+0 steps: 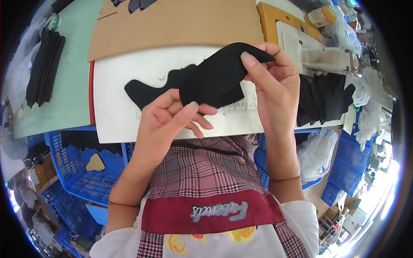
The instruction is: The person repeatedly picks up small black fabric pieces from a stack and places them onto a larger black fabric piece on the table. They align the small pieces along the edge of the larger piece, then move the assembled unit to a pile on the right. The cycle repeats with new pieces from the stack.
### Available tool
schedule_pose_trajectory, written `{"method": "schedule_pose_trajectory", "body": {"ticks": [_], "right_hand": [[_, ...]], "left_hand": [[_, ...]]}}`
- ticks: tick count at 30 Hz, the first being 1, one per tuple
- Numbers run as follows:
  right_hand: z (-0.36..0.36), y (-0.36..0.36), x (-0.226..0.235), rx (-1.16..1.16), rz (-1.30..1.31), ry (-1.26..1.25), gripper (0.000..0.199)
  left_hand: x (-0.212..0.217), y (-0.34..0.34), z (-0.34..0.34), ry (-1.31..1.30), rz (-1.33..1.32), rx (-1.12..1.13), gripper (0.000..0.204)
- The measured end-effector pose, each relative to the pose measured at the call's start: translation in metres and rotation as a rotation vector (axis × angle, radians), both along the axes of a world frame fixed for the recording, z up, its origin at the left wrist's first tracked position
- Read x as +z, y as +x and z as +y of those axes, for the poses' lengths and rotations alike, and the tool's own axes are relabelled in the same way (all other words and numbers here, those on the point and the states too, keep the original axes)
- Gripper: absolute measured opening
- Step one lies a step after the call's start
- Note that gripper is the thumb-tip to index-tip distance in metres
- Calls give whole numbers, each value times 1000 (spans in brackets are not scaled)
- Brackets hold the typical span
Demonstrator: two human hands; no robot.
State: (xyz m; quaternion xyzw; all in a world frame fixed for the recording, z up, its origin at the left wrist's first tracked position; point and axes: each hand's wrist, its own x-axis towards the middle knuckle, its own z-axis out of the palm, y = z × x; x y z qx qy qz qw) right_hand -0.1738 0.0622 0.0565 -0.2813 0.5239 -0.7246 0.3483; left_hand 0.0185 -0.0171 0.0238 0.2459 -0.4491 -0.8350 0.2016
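Head view: at frame centre, both hands pinch a black fabric piece [215, 79], curved with a pointed tip, lifted over the white worktop [112, 112]. Left hand [172, 118] grips its lower edge, right hand [271, 81] its tip.

I'm looking at a sewing workshop, prob. a small garment or shoe-upper factory. Upper right of frame: industrial sewing machine [320, 53] on a white worktable [116, 116] w/ a printed ruler strip [241, 107]. Stacks of cut black fabric pcs at far left [44, 69] and right of centre [325, 99]. Cardboard sheet [172, 23] along the top, blue plastic crates [81, 176] lower left and right.
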Motion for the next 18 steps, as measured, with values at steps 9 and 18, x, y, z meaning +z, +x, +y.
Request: {"method": "schedule_pose_trajectory", "body": {"ticks": [9,18], "right_hand": [[38,-9,-27,69,161,151,19],[36,4,-29,90,376,355,11]], "left_hand": [[-5,20,14,-768,-319,335,13],[0,35,20,-760,-527,364,22]]}}
